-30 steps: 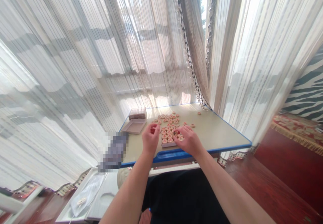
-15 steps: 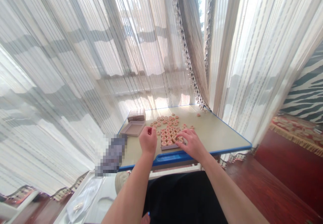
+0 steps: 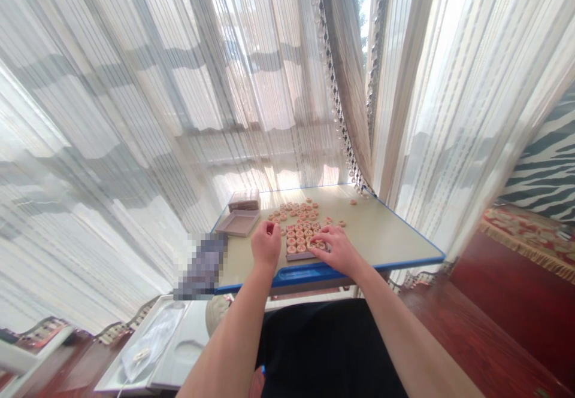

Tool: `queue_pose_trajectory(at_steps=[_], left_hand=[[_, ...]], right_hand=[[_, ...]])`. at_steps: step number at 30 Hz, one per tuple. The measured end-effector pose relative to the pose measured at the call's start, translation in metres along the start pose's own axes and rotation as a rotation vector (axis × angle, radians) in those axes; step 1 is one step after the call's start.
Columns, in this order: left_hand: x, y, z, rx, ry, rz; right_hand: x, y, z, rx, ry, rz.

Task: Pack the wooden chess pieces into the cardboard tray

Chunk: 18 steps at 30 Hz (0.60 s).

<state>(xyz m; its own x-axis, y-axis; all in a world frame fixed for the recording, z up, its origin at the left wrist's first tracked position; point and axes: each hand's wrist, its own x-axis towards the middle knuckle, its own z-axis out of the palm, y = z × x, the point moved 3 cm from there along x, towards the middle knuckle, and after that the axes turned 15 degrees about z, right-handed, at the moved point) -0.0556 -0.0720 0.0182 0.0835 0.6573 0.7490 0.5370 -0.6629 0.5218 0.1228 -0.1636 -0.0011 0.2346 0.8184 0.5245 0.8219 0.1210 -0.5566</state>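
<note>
A shallow box (image 3: 300, 258) near the table's front edge holds rows of round wooden xiangqi pieces (image 3: 300, 242) with red and dark characters. My right hand (image 3: 340, 249) reaches over the box's right side, thumb and fingers closed on a xiangqi piece at the top layer, partly covering it and its neighbours. Just left of the box, my left hand (image 3: 266, 243) is raised with its fingers curled in. Whatever lies inside that hand is hidden.
Loose xiangqi pieces (image 3: 295, 210) are scattered behind the box, one far right. An open tray (image 3: 238, 223) and a stacked box (image 3: 244, 200) stand at the table's left. The table (image 3: 386, 236) has a blue edge. Sheer curtains (image 3: 269, 105) hang behind.
The piece under my right fingers, tilted and plainly visible before, now sits lower and flatter among the others. My left hand stays curled in nearly the same place. The view has shifted slightly.
</note>
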Motion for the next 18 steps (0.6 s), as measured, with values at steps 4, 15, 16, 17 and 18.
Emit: queue_pose_trajectory(at_steps=[4,15,16,17,18], left_hand=[[-0.0003,-0.0013,0.0019,0.002,-0.025,-0.013],[-0.0002,-0.0012,0.0048,-0.016,-0.024,0.013],[-0.0002,-0.0016,0.0051,-0.020,-0.021,0.013],[-0.0001,-0.0018,0.0054,-0.024,-0.019,0.014],[0.0000,-0.0020,0.0058,-0.028,-0.019,0.014]], right_hand=[[0.0014,0.0019,0.0012,0.017,-0.020,0.024],[0.0026,0.0030,0.0007,0.028,-0.096,0.043],[0.0028,0.0033,0.0010,0.026,-0.103,0.045],[0.0030,0.0036,0.0012,0.025,-0.107,0.046],[0.0031,0.0037,0.0014,0.023,-0.108,0.046]])
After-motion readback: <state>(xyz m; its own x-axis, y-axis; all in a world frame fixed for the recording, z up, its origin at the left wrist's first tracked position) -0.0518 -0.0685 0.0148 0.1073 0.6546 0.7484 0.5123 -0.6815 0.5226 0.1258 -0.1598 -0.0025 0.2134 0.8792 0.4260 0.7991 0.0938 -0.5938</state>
